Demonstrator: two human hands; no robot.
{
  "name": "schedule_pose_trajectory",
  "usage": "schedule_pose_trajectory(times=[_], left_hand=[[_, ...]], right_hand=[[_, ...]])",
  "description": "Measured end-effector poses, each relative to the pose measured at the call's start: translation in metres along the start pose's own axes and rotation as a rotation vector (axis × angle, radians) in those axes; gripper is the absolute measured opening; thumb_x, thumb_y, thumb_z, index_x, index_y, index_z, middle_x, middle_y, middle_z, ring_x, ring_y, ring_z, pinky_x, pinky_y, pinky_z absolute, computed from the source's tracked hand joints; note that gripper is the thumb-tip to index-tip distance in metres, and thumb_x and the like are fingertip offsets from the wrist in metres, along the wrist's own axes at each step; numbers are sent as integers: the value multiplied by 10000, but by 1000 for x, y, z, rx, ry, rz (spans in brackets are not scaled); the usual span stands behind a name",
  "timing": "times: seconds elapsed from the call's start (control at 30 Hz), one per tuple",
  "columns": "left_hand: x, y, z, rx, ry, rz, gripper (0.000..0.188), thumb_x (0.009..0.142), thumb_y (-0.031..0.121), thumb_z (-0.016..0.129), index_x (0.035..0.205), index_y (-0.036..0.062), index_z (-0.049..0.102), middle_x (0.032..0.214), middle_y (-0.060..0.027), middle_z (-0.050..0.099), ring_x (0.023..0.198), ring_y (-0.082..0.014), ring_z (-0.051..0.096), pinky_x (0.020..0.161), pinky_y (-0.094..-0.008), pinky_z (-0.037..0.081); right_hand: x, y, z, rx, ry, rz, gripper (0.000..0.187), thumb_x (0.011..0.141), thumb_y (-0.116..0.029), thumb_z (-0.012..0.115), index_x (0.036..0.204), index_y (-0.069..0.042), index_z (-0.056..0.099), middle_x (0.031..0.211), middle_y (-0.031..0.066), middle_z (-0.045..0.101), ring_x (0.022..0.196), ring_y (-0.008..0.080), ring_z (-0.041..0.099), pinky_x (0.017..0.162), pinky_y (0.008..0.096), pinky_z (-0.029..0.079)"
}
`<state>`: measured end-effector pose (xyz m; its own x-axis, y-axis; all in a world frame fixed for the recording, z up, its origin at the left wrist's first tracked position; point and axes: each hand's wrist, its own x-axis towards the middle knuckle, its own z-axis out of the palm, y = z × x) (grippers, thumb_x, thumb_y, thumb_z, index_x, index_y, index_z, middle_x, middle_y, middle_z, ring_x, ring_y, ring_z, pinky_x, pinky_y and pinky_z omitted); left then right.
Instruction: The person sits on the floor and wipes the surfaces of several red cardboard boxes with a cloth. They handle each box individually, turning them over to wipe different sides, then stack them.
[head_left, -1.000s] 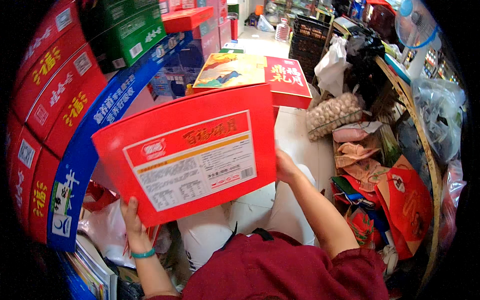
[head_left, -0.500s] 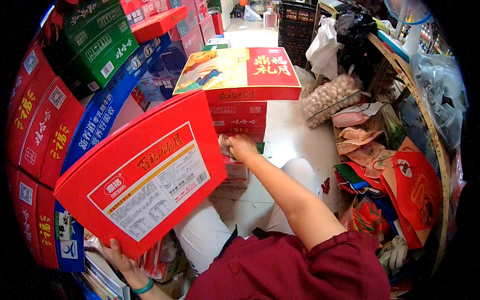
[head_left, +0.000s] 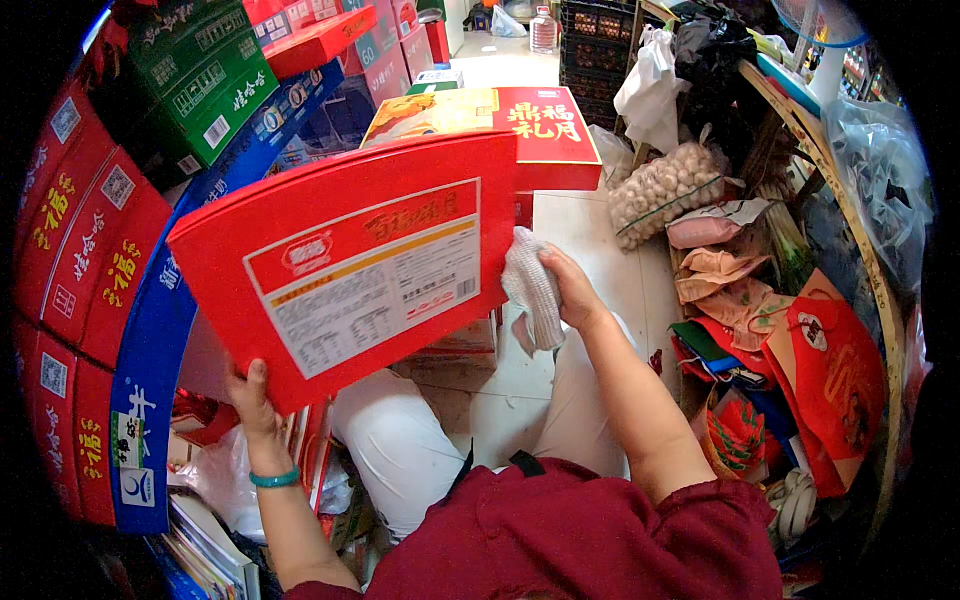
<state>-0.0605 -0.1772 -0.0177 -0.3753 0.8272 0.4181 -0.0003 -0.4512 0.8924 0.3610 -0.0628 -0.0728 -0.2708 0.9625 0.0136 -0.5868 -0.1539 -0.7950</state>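
A large flat red gift box [head_left: 350, 180] with a white printed panel is held up tilted before me. My left hand [head_left: 254, 398] grips its lower left corner, the thumb on the near face and the other fingers hidden behind. A pale grey cloth [head_left: 536, 290] hangs from my right hand [head_left: 570, 285], which is closed on it right by the box's right edge. Behind the held box, a red and gold gift box [head_left: 555, 150] lies on a stack of red cartons, mostly covered from view.
Red cartons [head_left: 85, 220] and green cartons [head_left: 200, 90] are piled on the left beside a blue display edge [head_left: 145, 400]. To the right lie a net bag of garlic [head_left: 668, 190], red paper bags [head_left: 830, 370] and a wooden rack edge [head_left: 850, 220]. Dark crates [head_left: 597, 50] stand at the back.
The held box has shifted right and up, and tilts less. My right hand has come from behind its edge nearer to me, bringing the cloth into fuller view. My left hand rose with the box.
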Motion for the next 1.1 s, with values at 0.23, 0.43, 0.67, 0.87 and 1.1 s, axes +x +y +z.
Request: schedule_pose_trajectory(times=[0.23, 0.43, 0.67, 0.87, 1.1], left_hand=[[35, -31, 28, 163, -75, -84, 670, 729, 103, 696, 1326, 16, 404, 1256, -116, 524, 1146, -245, 506, 1010, -377, 385], [48, -52, 45, 313, -222, -142, 633, 736, 31, 635, 1326, 22, 404, 1267, -115, 520, 1162, -229, 493, 1015, -359, 375], [62, -110, 38, 138, -353, -312, 631, 784, 60, 672, 1352, 32, 399, 1302, -85, 509, 1196, -197, 464, 1056, -357, 318], [68, -136, 44, -69, -394, -459, 584, 825, 49, 638, 1355, 39, 393, 1320, -82, 501, 1219, -205, 454, 1065, -364, 305], [64, -130, 44, -210, -253, -365, 542, 907, 264, 592, 1370, 81, 376, 1342, -43, 479, 1237, -193, 439, 1054, -370, 328]], right_hand=[[-11, 11, -35, -73, 188, -134, 272, 912, -182, 476, 1144, -47, 518, 1029, 60, 605, 915, 163, 571, 816, 306, 458], [-19, 30, -51, -84, 311, -161, 229, 915, -191, 478, 1089, -49, 524, 957, 46, 595, 866, 141, 554, 791, 286, 439], [-19, 34, -61, -207, 373, -173, 207, 916, -203, 485, 1057, -56, 521, 910, 28, 569, 810, 116, 517, 732, 269, 420], [-23, 30, -57, -403, 453, -247, 211, 918, -218, 490, 1049, -57, 525, 883, 18, 551, 777, 96, 480, 711, 263, 407], [-25, 38, -45, -496, 477, -288, 203, 914, -219, 502, 1042, -66, 538, 857, 6, 546, 758, 96, 466, 687, 257, 403]])
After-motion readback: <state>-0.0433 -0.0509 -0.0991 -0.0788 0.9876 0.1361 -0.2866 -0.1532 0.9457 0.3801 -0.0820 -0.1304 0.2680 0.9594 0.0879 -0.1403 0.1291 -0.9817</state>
